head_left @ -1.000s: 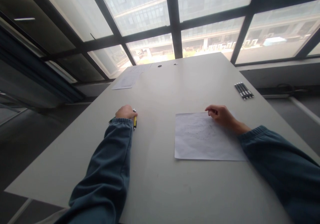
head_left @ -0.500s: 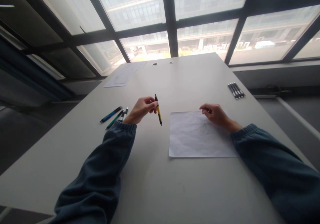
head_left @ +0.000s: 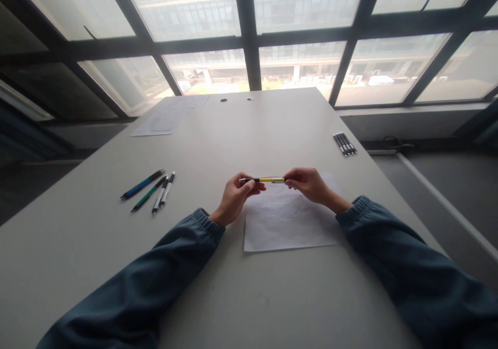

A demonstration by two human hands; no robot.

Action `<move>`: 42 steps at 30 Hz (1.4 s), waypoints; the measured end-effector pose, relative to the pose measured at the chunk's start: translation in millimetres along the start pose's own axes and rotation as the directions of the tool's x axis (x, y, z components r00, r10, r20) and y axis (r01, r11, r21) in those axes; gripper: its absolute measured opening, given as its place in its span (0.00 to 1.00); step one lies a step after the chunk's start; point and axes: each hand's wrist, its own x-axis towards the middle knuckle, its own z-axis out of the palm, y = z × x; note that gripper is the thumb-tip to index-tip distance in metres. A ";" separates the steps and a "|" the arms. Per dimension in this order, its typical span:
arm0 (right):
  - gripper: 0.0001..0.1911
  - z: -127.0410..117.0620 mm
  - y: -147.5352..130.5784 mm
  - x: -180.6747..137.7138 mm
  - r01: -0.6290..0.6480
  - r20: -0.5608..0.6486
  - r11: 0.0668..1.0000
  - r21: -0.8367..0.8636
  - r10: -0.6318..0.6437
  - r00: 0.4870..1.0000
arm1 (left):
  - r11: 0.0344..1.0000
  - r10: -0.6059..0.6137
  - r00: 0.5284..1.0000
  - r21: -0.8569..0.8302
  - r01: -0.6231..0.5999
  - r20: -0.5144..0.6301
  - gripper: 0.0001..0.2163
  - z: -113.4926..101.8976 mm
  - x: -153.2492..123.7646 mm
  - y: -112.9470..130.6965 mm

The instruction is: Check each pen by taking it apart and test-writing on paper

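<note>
A yellow and black pen (head_left: 267,180) is held level above the table, crosswise in front of me. My left hand (head_left: 236,197) pinches its left end and my right hand (head_left: 309,184) pinches its right end. Under both hands lies a white sheet of paper (head_left: 290,222) with faint pencil marks, flat on the pale table (head_left: 241,297). Both arms wear dark blue sleeves.
Several pens (head_left: 150,190), blue, green and white, lie in a loose row at the left. A tight bundle of dark pens (head_left: 344,143) sits near the right edge. More paper (head_left: 163,118) lies at the far left corner. Large windows stand behind the table.
My left hand lifted the yellow pen from the row at the left and carried it right. My right hand left the sheet and took the pen's other end.
</note>
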 end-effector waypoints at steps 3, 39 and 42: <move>0.13 -1.5 6.3 1.9 -0.019 -0.109 1.000 0.010 0.020 0.994 | 0.980 0.092 0.995 0.178 -0.083 -0.043 0.16 -5.8 5.5 -5.2; 0.18 -2.9 20.8 5.2 -0.033 -0.296 0.996 0.079 0.055 0.953 | 0.826 0.392 0.912 0.485 -0.288 -0.125 0.09 -27.5 23.6 -19.3; 0.18 -3.2 20.2 4.8 -0.033 -0.295 0.997 0.072 0.053 0.954 | 0.821 0.401 0.911 0.478 -0.312 -0.096 0.09 -27.8 23.3 -18.8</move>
